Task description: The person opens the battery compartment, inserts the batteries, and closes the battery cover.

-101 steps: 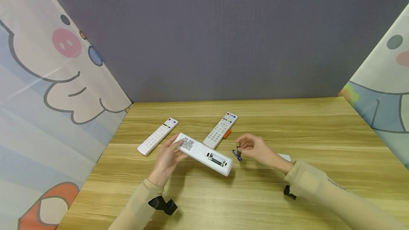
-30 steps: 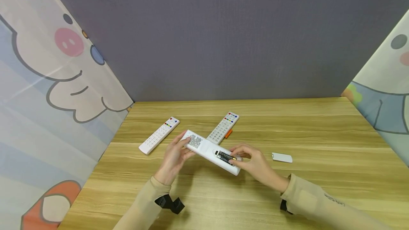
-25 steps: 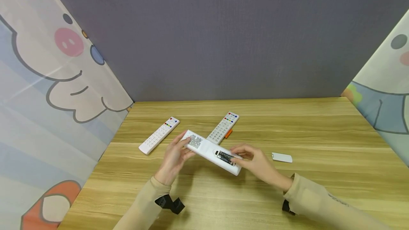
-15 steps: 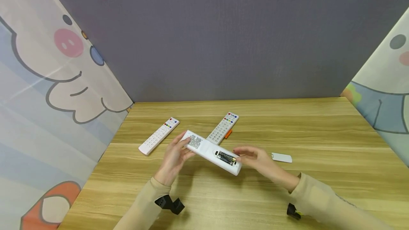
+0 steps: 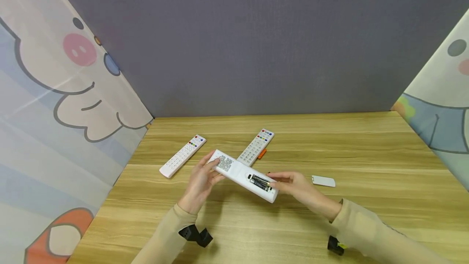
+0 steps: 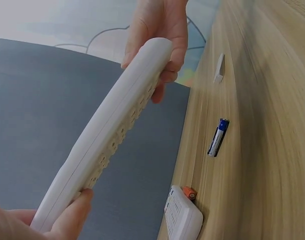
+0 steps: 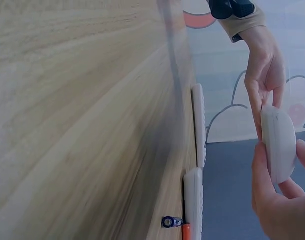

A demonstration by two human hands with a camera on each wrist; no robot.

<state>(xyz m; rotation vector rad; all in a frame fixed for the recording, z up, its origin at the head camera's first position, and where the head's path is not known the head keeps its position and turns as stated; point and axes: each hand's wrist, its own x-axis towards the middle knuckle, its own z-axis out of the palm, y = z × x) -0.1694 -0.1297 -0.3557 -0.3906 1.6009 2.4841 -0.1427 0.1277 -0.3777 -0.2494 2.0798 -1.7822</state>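
My left hand (image 5: 199, 184) grips one end of a white remote control (image 5: 239, 173), held above the table with its back up. In its uncovered battery compartment two dark batteries (image 5: 259, 183) lie side by side. My right hand (image 5: 298, 188) pinches the remote's other end, thumb on the back by the batteries and fingers under the button side, as the left wrist view shows. A white battery cover (image 5: 323, 181) lies on the table to the right. On the tabletop below, a blue and silver battery (image 6: 218, 137) shows in the left wrist view; in the head view it is mostly hidden.
A second white remote (image 5: 256, 146) lies buttons up behind the held one, an orange battery (image 5: 261, 153) against its side. Farther left lies a third white remote (image 5: 183, 156). A grey panel (image 5: 271, 52) stands along the back edge of the wooden table (image 5: 366, 154).
The battery that was in my right hand now lies in the compartment beside the first. My right fingers have moved off the batteries to the remote's end. The remote has shifted slightly right.
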